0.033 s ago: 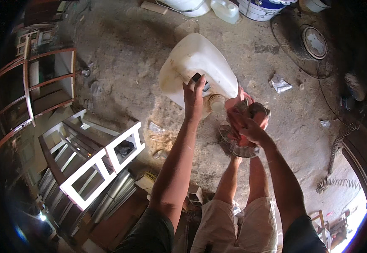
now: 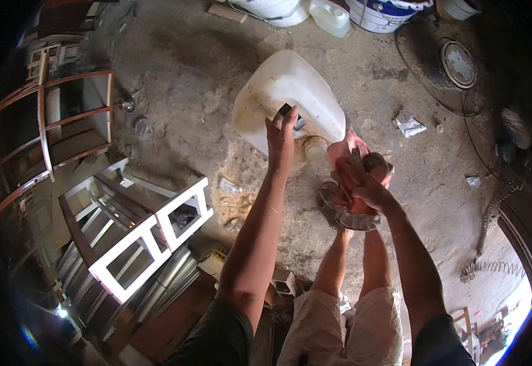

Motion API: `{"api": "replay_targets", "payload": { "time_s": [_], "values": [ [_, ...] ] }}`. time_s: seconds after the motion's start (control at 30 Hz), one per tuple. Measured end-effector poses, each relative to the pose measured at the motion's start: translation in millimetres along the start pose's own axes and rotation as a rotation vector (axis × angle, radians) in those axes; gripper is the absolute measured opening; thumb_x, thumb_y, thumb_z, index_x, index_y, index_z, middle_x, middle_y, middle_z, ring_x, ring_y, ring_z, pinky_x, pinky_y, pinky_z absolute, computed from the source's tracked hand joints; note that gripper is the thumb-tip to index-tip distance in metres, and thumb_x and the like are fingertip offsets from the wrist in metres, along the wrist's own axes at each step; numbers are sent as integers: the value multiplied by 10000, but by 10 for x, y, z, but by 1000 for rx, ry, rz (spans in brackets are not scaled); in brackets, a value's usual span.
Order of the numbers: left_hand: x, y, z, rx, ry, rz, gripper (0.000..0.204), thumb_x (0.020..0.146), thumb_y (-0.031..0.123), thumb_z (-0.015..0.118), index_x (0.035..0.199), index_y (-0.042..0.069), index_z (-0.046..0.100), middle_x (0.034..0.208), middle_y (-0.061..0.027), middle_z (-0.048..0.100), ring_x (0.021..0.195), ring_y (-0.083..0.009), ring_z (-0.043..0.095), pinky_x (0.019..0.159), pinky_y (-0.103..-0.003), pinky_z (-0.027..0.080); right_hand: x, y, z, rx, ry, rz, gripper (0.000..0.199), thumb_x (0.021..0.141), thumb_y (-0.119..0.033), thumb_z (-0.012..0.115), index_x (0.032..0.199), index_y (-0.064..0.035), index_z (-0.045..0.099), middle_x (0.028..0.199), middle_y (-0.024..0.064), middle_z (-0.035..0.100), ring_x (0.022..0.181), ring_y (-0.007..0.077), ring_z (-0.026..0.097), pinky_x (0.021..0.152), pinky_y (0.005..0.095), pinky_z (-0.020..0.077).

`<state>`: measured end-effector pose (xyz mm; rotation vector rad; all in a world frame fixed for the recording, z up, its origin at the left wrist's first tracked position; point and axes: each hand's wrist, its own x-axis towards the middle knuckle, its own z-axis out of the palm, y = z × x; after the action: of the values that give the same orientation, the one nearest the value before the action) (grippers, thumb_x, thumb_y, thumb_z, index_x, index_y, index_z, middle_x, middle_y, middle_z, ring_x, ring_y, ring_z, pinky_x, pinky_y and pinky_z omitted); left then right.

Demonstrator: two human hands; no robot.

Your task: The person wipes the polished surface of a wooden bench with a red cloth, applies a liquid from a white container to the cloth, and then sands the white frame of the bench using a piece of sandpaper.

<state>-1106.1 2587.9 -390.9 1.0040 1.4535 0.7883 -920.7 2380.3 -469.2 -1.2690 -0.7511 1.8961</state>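
- Rounding off at its corners, the big white plastic jug [image 2: 302, 79] shows a smooth, slightly stained skin; it is right ahead of you, beyond your legs, against the gritty, blotched concrete floor [image 2: 180, 97].
- Its pale round cap [image 2: 316, 149] faces your side, with brownish grime around the neck.
- Your left forearm reaches up nearly straight, and your left hand [image 2: 282, 131] bends its fingers at the jug's handle area, beside a small dark piece [image 2: 285, 110]; whether they close fully around anything, you cannot tell from here.
- Your right arm angles inward, and your right hand [image 2: 372, 194] clutches a red bundle [image 2: 357, 207], soft-looking and creased, with greyish patches; its exact kind is unclear.
- That bundle sits just beside the jug's capped end, in front of your bare shins.
- To your left stands a squared white frame [image 2: 150, 241], near smooth silvery tubes [image 2: 168, 277].
- Over on your right curls a springy coiled hose [image 2: 488, 213].
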Motion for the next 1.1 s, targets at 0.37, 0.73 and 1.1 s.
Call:
{"api": "replay_targets", "payload": {
  "time_s": [0.37, 0.73, 1.1],
  "values": [
    [1337, 490, -520, 48, 43, 37, 594, 901, 497, 666, 1206, -12, 679, 1186, -117, 665, 1058, -219, 600, 932, -378, 466, -758, -58, -721, -371, 94, 91, 711, 730, -103, 582, 1424, 18, 485, 1374, 109, 577, 1271, 221, 536, 1090, 325, 398],
    [740, -75, -531, 1316, 43, 94, 859, 886, 712, 562, 1125, -113, 549, 962, -310, 696, 902, -467, 697, 819, -512, 563, -1991, -904, -704, 28, 346, -7, 759, 739, -107, 597, 1477, -2, 453, 1221, 65, 642, 1069, 168, 609, 946, 309, 488],
    [1474, 191, -666, 1615, -822, 230, 671, 871, 578, 673, 1343, 105, 606, 1294, -226, 645, 1148, -388, 640, 991, -451, 493, -3213, -833, -225, 289, 665, -111, 640, 719, -38, 578, 1357, -18, 529, 954, 43, 660, 821, 160, 633, 750, 313, 530]
  ]
}}
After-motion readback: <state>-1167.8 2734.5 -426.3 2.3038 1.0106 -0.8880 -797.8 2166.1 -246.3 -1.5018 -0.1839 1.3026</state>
